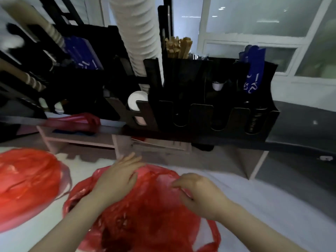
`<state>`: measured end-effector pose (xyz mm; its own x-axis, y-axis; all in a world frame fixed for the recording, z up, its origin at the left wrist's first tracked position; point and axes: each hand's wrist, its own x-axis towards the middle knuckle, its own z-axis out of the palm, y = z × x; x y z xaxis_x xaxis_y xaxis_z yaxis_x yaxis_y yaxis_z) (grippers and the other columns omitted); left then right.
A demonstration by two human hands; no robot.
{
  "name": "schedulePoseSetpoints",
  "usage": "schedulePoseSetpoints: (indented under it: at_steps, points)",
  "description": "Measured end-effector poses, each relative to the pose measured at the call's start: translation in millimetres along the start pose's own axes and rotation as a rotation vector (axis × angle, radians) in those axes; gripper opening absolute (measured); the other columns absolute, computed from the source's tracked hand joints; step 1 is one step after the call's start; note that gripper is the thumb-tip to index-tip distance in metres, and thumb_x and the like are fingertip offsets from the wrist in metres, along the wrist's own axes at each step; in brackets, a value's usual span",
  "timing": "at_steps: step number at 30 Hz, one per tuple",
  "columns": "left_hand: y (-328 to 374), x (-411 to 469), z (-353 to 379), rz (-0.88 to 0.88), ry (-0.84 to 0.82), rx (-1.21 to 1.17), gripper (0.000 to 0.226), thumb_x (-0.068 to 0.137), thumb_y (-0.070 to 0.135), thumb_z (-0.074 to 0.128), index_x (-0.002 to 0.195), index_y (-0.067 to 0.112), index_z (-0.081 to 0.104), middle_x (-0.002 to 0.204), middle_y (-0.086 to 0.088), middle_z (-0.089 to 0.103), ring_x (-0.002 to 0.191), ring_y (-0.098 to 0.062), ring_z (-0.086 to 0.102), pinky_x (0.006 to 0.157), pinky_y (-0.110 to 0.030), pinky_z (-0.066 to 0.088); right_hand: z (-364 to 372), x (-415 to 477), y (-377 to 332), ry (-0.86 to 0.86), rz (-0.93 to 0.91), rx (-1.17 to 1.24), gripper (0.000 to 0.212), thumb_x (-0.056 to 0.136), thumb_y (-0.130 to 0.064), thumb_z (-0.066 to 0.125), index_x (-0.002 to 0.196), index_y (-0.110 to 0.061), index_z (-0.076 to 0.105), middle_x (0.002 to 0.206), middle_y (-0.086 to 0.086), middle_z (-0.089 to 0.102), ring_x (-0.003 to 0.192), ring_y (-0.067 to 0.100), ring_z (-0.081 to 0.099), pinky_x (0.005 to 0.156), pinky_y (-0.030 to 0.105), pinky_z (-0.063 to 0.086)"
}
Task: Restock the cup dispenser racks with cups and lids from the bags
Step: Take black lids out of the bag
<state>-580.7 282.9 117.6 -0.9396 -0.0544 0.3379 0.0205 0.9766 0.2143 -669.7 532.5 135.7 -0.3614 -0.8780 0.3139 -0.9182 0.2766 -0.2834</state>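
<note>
A red plastic bag (149, 206) lies on the white surface right below me. My left hand (118, 177) rests flat on its upper left part, fingers spread. My right hand (198, 191) is on its upper right part, fingers curled and pinching the thin plastic. The bag's contents are hidden. Beyond it stands a black dispenser rack (209, 99) with slotted fronts. A tall stack of white cups (140, 37) rises behind the rack's left end, and a white lid (136, 100) shows in a slot.
A second red bag (27, 182) lies at the left and a third (76, 122) sits on the low shelf. Another black rack (45, 70) with brown cup stacks stands at the left. Wooden stirrers (178, 46) and blue packets (252, 70) fill the rack's top.
</note>
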Motion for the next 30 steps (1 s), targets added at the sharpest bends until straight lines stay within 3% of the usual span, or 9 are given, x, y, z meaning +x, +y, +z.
schedulePoseSetpoints:
  at_steps: [4, 8, 11, 17, 19, 21, 25, 27, 30]
  points:
    - [-37.8, -36.4, 8.0, -0.126, -0.123, 0.036, 0.049, 0.093, 0.042, 0.05, 0.14, 0.034, 0.041, 0.152, 0.012, 0.031, 0.144, -0.01, 0.017, 0.116, -0.032, 0.002, 43.3, 14.1, -10.9, -0.09, -0.075, -0.312, 0.023, 0.063, -0.021, 0.072, 0.085, -0.028, 0.074, 0.082, -0.009, 0.068, 0.079, 0.016, 0.064, 0.068, 0.025, 0.051]
    - [-62.7, -54.9, 14.2, -0.207, -0.353, 0.183, 0.079, 0.079, 0.073, 0.044, 0.147, 0.041, 0.019, 0.158, 0.012, 0.015, 0.146, -0.017, 0.006, 0.118, -0.047, -0.003, 67.1, 25.5, -16.3, -0.049, -0.061, -0.528, 0.021, 0.066, -0.022, 0.05, 0.07, -0.026, 0.07, 0.077, -0.006, 0.064, 0.073, 0.02, 0.061, 0.071, 0.031, 0.039]
    - [-75.7, -59.7, 18.2, -0.249, -0.397, 0.216, 0.088, 0.073, 0.077, 0.047, 0.148, 0.042, 0.015, 0.158, 0.006, 0.016, 0.146, -0.021, 0.007, 0.116, -0.05, -0.005, 83.5, 33.8, -26.0, -0.087, -0.091, -0.66, 0.024, 0.065, -0.022, 0.043, 0.059, -0.025, 0.066, 0.073, -0.006, 0.063, 0.07, 0.019, 0.058, 0.068, 0.032, 0.034]
    - [-96.5, -66.9, 8.2, -0.147, -0.193, 0.248, 0.037, 0.092, 0.045, 0.046, 0.126, 0.032, 0.053, 0.132, 0.008, 0.055, 0.13, -0.016, 0.042, 0.113, -0.036, 0.017, 116.7, 45.0, -65.1, -0.11, -0.127, -0.585, 0.019, 0.067, -0.024, 0.047, 0.06, -0.025, 0.065, 0.067, -0.01, 0.059, 0.069, 0.016, 0.058, 0.063, 0.028, 0.045]
    - [-103.4, -74.0, 5.5, -0.163, -0.075, 0.148, 0.025, 0.092, 0.036, 0.048, 0.112, 0.027, 0.06, 0.113, 0.004, 0.066, 0.108, -0.02, 0.058, 0.096, -0.033, 0.036, 128.6, 48.1, -81.5, -0.12, -0.078, -0.461, 0.008, 0.066, -0.028, 0.059, 0.067, -0.028, 0.067, 0.072, -0.013, 0.062, 0.071, 0.013, 0.059, 0.062, 0.024, 0.046]
    - [-108.8, -81.2, 3.0, -0.22, 0.0, 0.062, 0.021, 0.093, 0.032, 0.048, 0.109, 0.023, 0.059, 0.099, -0.002, 0.069, 0.093, -0.027, 0.063, 0.078, -0.035, 0.044, 141.2, 50.9, -96.5, -0.155, 0.013, -0.368, 0.022, 0.073, -0.042, 0.063, 0.091, -0.032, 0.07, 0.09, -0.017, 0.066, 0.086, 0.01, 0.061, 0.072, 0.023, 0.047]
    - [-119.3, -95.8, 6.0, -0.323, 0.044, -0.092, 0.03, 0.098, 0.027, 0.041, 0.127, 0.024, 0.048, 0.097, -0.011, 0.07, 0.087, -0.035, 0.064, 0.069, -0.037, 0.046, 159.6, 44.1, -113.4, -0.316, 0.217, -0.153, 0.064, 0.082, -0.061, 0.025, 0.138, -0.033, 0.04, 0.148, -0.01, 0.035, 0.136, 0.014, 0.027, 0.107, 0.034, 0.024]
    - [-121.3, -103.7, 4.0, -0.329, 0.067, -0.243, 0.037, 0.098, 0.022, 0.04, 0.135, 0.028, 0.04, 0.102, -0.013, 0.069, 0.091, -0.036, 0.064, 0.073, -0.039, 0.049, 162.9, 40.1, -119.6, -0.281, 0.261, -0.105, 0.066, 0.08, -0.063, 0.027, 0.139, -0.034, 0.033, 0.152, -0.009, 0.028, 0.14, 0.012, 0.018, 0.113, 0.033, 0.017]
    - [-120.5, -113.7, -1.1, -0.313, 0.104, -0.377, 0.051, 0.097, 0.016, 0.039, 0.138, 0.043, 0.025, 0.106, -0.009, 0.067, 0.089, -0.031, 0.064, 0.076, -0.041, 0.05, 167.1, 36.9, -129.9, -0.27, 0.326, -0.07, 0.05, 0.09, -0.051, 0.037, 0.136, -0.031, 0.036, 0.129, -0.001, 0.054, 0.123, 0.017, 0.043, 0.111, 0.029, 0.021]
